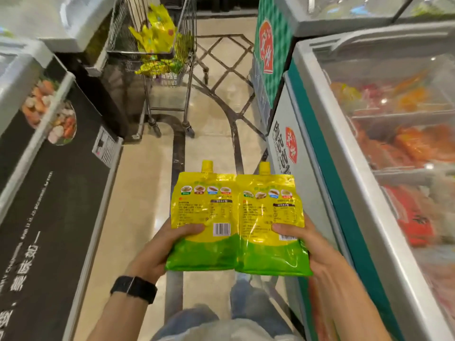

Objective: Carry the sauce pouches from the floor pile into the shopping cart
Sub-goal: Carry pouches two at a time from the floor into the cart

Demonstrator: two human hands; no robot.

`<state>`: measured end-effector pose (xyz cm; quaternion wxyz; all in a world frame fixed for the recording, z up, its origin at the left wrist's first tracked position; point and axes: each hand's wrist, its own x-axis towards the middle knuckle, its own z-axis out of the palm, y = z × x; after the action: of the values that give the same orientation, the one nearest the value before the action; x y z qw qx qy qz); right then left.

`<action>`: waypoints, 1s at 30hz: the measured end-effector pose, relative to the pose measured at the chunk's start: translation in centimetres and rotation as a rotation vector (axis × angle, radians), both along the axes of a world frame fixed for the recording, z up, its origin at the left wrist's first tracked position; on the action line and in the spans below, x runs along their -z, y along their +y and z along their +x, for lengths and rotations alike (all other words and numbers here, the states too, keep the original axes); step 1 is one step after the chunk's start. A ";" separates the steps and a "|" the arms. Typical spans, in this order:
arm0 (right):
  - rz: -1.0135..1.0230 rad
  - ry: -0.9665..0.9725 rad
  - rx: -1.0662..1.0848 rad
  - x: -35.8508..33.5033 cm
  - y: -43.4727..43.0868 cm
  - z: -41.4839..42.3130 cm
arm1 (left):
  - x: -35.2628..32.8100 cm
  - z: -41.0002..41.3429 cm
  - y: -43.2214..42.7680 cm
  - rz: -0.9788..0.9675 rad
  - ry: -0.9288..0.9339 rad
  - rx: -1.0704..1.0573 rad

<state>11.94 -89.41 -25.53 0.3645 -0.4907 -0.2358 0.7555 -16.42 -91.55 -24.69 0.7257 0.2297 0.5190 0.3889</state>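
Observation:
Two yellow-green sauce pouches with yellow spout caps lie side by side in front of me, backs up. My left hand (157, 252) grips the left pouch (204, 217) at its lower edge, thumb on top. My right hand (317, 252) grips the right pouch (268, 222) the same way. The wire shopping cart (187, 77) stands up the aisle at the upper left, apart from my hands, with several yellow pouches (157, 38) inside its basket. The floor pile is out of view.
A black chest freezer (49, 168) lines the left side of the aisle. White-and-teal chest freezers (327, 168) with glass lids line the right. The tiled floor (216, 134) runs between them toward the cart. My legs show at the bottom.

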 end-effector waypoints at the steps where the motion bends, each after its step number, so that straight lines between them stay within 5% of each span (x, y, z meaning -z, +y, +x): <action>1: -0.012 -0.009 -0.023 -0.4 3.1 0.1 | -0.3 0.1 2.7 0.007 -0.008 -0.015; 14: -0.046 0.003 -0.196 -0.8 36.4 -3.1 | 1.0 -2.9 31.5 -0.024 -0.041 -0.170; 30: -0.044 -0.100 -0.120 -1.2 74.2 -8.0 | 0.7 -8.3 70.6 -0.014 -0.051 -0.153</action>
<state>3.94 -15.20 -24.34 0.2955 -0.5205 -0.2660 0.7556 -24.69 -20.97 -25.42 0.7084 0.1747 0.5191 0.4452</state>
